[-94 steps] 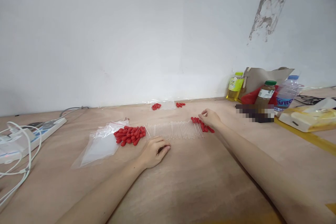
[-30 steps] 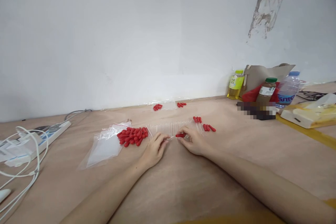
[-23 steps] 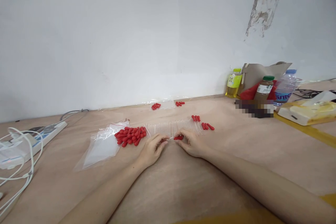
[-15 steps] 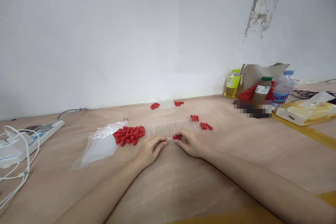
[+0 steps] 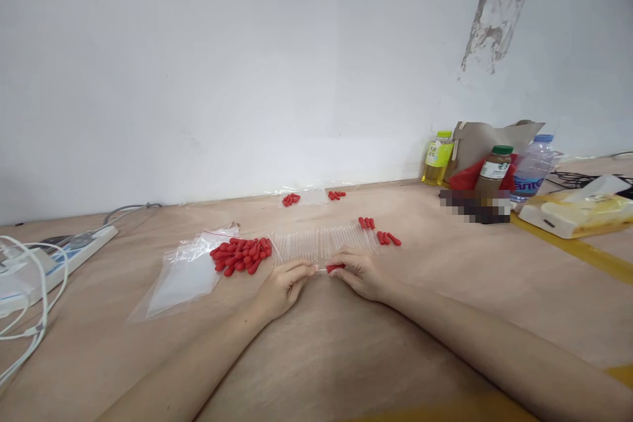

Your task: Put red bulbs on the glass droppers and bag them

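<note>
My left hand (image 5: 287, 285) pinches a thin clear dropper tube (image 5: 321, 270), most of it hidden by the fingers. Facing it, my right hand (image 5: 360, 271) is closed on a red rubber bulb (image 5: 335, 268), which meets the tube's end; how far the tube goes in I cannot tell. Just beyond both hands lies a row of clear tubes (image 5: 306, 242), side by side. Three tubes at the row's right end carry red bulbs (image 5: 366, 223). A few more red bulbs (image 5: 388, 238) lie to the right of these. Left of the row is a heap of red bulbs (image 5: 242, 256).
Clear zip bags (image 5: 180, 283) lie under and beside the heap. Near the wall is another bag (image 5: 312, 196) with small red bulb groups. A power strip (image 5: 84, 260) with white cables is at left. Bottles (image 5: 436, 161) and a tissue pack (image 5: 573, 214) stand at right.
The red bulb and the tube have come slightly nearer to me, and more of the bulb shows between my right fingers. Both hands keep their grip.
</note>
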`<state>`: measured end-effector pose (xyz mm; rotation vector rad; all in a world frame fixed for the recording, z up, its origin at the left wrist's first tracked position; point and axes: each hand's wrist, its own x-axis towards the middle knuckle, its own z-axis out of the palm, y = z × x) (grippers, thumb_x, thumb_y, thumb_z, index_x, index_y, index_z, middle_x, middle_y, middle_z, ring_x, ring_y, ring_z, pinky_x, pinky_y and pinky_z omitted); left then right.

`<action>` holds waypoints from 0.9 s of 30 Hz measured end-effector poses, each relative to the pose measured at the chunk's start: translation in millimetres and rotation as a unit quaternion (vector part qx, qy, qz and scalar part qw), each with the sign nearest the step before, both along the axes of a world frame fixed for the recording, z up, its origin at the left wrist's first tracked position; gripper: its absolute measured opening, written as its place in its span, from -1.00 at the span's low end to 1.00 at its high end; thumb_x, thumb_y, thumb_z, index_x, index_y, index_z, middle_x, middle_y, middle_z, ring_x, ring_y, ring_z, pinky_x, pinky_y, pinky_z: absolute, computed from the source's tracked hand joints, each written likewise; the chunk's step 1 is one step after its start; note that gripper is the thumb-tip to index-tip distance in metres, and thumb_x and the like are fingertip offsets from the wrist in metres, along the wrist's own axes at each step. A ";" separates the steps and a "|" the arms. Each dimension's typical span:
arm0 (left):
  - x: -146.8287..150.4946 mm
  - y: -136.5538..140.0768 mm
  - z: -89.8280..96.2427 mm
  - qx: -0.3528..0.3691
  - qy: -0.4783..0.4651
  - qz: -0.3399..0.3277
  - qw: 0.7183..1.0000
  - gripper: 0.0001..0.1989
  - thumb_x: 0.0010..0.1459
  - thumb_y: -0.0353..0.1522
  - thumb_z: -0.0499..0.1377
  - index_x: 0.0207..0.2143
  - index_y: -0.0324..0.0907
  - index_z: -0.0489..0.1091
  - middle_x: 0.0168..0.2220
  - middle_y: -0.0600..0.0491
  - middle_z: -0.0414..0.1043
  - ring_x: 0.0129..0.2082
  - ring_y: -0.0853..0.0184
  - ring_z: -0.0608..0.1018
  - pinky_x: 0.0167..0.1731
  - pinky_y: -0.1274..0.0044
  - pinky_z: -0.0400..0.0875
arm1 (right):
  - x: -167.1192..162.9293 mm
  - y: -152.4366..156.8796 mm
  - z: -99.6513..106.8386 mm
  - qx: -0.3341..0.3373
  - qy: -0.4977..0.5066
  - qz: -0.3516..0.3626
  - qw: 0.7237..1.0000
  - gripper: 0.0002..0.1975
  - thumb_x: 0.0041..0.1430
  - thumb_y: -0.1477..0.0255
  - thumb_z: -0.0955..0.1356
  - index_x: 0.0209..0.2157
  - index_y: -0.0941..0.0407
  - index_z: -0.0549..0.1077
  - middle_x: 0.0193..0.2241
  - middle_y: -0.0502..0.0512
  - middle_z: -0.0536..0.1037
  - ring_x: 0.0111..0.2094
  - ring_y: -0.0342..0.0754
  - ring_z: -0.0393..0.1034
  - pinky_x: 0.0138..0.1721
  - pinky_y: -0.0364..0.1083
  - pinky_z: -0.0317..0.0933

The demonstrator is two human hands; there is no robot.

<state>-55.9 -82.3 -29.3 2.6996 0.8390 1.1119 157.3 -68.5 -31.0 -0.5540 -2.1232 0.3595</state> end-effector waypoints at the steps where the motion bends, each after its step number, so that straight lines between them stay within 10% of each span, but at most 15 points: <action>1: 0.1 0.0 0.1 -0.002 0.000 -0.003 1.000 -0.78 0.15 -0.50 -0.05 -0.25 -0.20 0.36 -0.27 -0.05 0.42 -0.28 0.37 0.48 -0.30 0.54 0.39 | 0.6 0.0 0.0 0.009 -0.006 0.002 1.000 -0.83 0.10 0.47 0.24 -0.28 0.09 0.42 -0.41 0.07 0.44 -0.35 -0.13 0.31 -0.32 -0.13 0.23; 27: 7.8 -4.5 -4.2 0.051 0.025 0.024 0.998 -0.79 0.12 -0.52 -0.02 -0.24 -0.20 0.36 -0.34 -0.02 0.45 -0.34 0.35 0.48 -0.33 0.52 0.38 | -3.7 -1.0 2.4 0.147 -0.130 -0.041 0.980 -0.83 0.12 0.42 0.21 -0.33 0.13 0.40 -0.50 0.10 0.42 -0.43 -0.09 0.25 -0.38 -0.09 0.13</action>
